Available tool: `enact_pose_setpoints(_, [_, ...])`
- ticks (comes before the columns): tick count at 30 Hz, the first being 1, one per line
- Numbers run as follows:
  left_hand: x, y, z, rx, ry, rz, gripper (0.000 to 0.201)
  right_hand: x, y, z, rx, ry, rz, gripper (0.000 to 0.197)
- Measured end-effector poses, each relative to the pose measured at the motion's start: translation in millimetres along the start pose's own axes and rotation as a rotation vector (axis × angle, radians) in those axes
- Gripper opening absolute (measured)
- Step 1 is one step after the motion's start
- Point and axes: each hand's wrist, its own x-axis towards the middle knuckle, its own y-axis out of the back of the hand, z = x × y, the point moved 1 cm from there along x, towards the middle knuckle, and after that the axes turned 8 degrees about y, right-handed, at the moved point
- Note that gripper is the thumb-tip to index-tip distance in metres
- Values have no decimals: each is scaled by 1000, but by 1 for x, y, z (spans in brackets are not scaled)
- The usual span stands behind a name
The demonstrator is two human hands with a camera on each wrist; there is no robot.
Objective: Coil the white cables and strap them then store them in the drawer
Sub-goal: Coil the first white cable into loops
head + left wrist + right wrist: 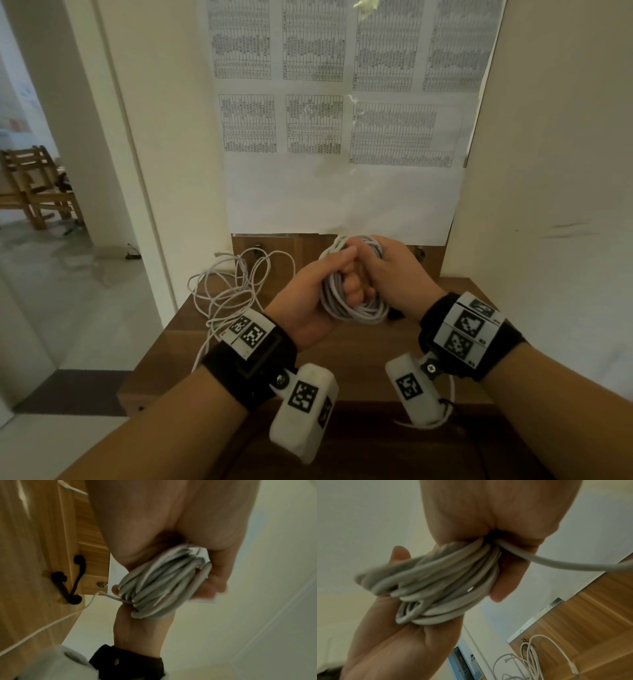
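Note:
Both hands hold a coil of white cable (354,305) upright above the wooden top (455,287). My left hand (337,274) grips the coil's left side, thumb on top and fingers curled through the loops. From the right, my right hand (378,263) wraps round the upper part. The left wrist view shows the coil (161,586) pinched between both hands. In the right wrist view one strand (573,565) leaves the coil (440,588) to the right. A second white cable (236,284) lies loose and tangled on the top's left side.
The wooden top is narrow, with walls close behind and to the right, and printed sheets (342,102) hang on the back wall. A wood front with black handles (68,580) shows in the left wrist view. To the left are a doorway and a wooden chair (34,185).

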Motion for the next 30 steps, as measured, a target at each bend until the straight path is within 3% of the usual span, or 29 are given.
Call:
enact_pose_setpoints(7, [-2, -6, 4, -35, 0, -42, 39, 3, -1, -3, 230, -45, -22, 53])
enact_pose_setpoints(11, [-2, -5, 18, -101, -2, -27, 42, -3, -2, 6, 426, -205, -131, 85])
enact_pose_setpoints(16, [2, -3, 44, -122, -81, 51, 43, -18, -3, 28, 357, -330, -95, 79])
enact_pose_setpoints(18, [2, -5, 52, -137, -104, 71, 44, -22, -1, 33, 271, -385, -75, 67])
enact_pose_setpoints(22, [6, -3, 60, -129, -219, 130, 39, -29, -5, 38, 11, -318, -120, 15])
enact_pose_setpoints(26, [13, 3, 55, 111, -375, 335, 37, -31, -13, 34, -172, -254, -200, 38])
enact_pose_setpoints(30, [16, 10, 38, 751, -543, 558, 39, -29, -14, 19, -187, -192, -273, 44])
